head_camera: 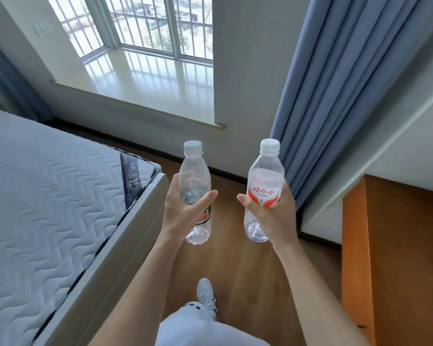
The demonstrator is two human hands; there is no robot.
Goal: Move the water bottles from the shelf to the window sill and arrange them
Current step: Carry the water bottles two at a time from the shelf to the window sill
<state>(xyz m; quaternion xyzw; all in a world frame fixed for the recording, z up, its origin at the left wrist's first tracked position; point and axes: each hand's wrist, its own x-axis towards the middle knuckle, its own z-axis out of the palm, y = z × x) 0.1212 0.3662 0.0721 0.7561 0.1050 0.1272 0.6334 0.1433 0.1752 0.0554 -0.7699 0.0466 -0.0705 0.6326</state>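
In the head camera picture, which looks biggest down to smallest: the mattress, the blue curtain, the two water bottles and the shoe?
1. mattress
2. blue curtain
3. teal-cap bottle and white-cap bottle: they look about the same size, so I won't rank them
4. shoe, partly hidden by the leg

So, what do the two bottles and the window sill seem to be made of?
The left bottle and right bottle: clear, glossy plastic, probably thin; the floor shows through them. The window sill: likely polished stone or tile, because it reflects the window bars like a mirror.
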